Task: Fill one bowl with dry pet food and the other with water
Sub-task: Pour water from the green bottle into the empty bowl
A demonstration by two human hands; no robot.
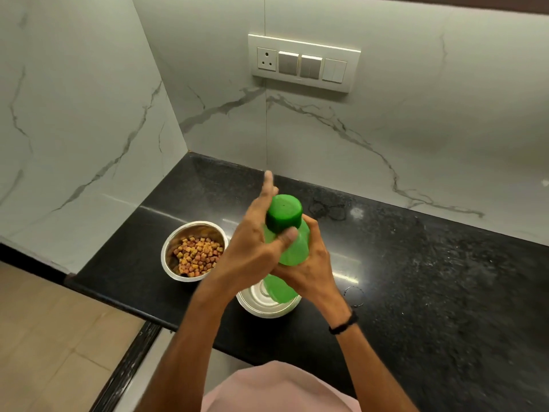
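Gripping, with the right hand, the body of an upright green translucent plastic bottle directly above the near round steel bowl, contents not discernible. Clasping its dark green cap with the left hand, one finger sticking out. Resting beyond-left on the black stone counter: second round steel bowl holding brown dry kibble.

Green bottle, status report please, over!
Hands: right hand grips green bottle, left hand on cap, cap on. Food in kibble bowl. The second bowl sits under bottle, nothing blocking.
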